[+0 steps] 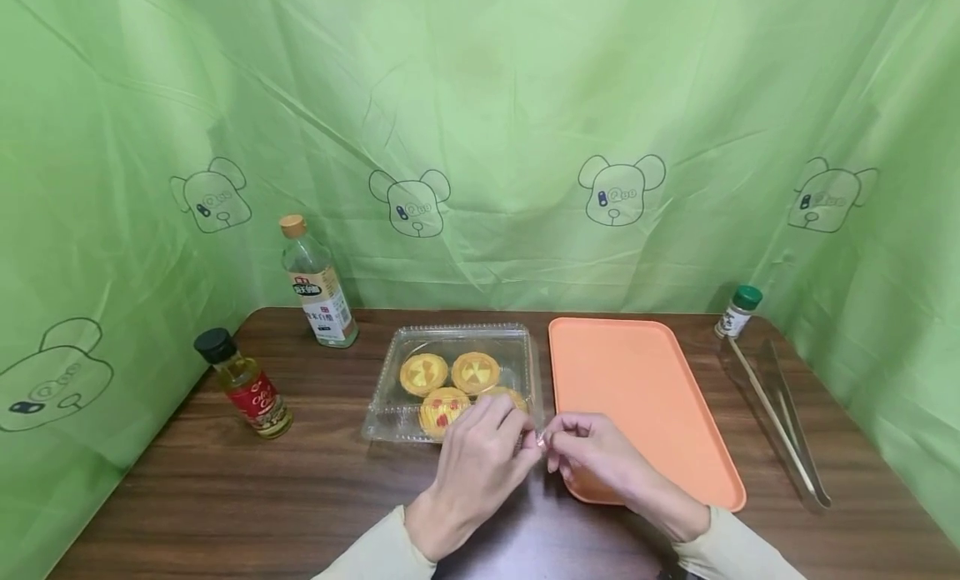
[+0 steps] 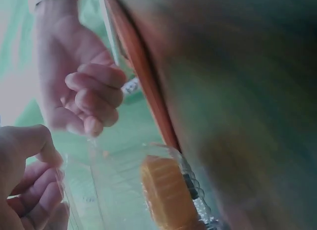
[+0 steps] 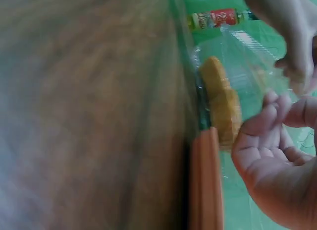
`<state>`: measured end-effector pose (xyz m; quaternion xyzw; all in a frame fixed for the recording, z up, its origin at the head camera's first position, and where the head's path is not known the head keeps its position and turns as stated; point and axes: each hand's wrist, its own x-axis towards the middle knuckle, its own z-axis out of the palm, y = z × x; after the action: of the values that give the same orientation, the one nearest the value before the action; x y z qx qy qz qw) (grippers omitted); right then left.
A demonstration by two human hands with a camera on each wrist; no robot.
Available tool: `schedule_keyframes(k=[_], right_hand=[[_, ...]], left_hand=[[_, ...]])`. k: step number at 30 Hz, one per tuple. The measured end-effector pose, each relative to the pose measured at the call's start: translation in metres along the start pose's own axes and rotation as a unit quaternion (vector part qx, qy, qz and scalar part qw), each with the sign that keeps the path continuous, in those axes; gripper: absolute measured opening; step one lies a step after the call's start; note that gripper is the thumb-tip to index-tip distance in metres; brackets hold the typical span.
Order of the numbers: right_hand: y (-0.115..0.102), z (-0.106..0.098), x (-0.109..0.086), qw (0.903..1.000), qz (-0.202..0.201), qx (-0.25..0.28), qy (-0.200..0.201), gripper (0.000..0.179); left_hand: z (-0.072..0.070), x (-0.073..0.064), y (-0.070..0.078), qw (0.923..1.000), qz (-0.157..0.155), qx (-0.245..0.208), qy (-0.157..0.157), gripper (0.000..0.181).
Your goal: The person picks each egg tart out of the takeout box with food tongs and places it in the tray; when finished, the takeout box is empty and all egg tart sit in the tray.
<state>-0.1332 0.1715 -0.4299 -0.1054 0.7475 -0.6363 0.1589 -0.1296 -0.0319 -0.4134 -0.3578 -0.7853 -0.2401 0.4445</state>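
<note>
Clear plastic forms the rectangular box (image 1: pixel 442 338) holding round yellow tarts (image 1: pixel 423 374), left of an orange rectangular tray (image 1: pixel 637 388). The bare left hand (image 1: pixel 483 451) pinches the box's near right corner; the bare right hand (image 1: pixel 590 449), fingers curled, apparently pinches there too, its fingertips partly hidden.

So both forearms come in low from either side and angle inward, the left sleeve (image 1: pixel 378 551) and right sleeve (image 1: pixel 735 551) both pale, cuffs stopping short of the bare wrists. The left hand (image 1: pixel 483 451) has its back up, knuckles bent, thumb and fingertips pinched and pointing over at the other one. The right hand (image 1: pixel 592 451) is reaching back the opposite way, index curled down to the thumb in a pinch, the rest of the fingers folded in underneath. Fingertips are right beside each other, honestly can't tell if they're actually touching.
</note>
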Motion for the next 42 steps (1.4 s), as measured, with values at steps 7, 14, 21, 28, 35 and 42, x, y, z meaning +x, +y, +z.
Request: schedule_keyframes(k=[7,14,21,28,35,42], right_hand=[[0.001,0.0,0.004,0.9987,-0.001,0.047,-0.017,0.032],[0.003,0.004,0.005,0.9977,-0.001,0.065,0.017,0.068],[0.002,0.003,0.004,0.9969,-0.004,0.075,0.023,0.069],[0.003,0.001,0.003,0.9963,-0.012,0.084,0.012,0.072],[0.001,-0.001,0.003,0.9968,-0.007,0.079,0.015,0.073],[0.002,-0.005,0.004,0.9962,-0.006,0.087,0.01,0.073]], left_hand=[[-0.003,0.003,0.0,0.9997,0.019,-0.01,-0.009,0.014],[-0.007,0.002,-0.001,0.9981,0.03,-0.043,-0.031,0.009],[-0.02,-0.005,-0.01,0.998,-0.01,-0.018,-0.059,0.02],[-0.045,-0.013,-0.032,0.9986,-0.047,-0.002,-0.024,0.046],[-0.068,-0.025,-0.056,0.9871,-0.147,0.06,-0.019,0.08],[-0.078,-0.033,-0.075,0.9536,-0.278,0.082,-0.083,0.096]])
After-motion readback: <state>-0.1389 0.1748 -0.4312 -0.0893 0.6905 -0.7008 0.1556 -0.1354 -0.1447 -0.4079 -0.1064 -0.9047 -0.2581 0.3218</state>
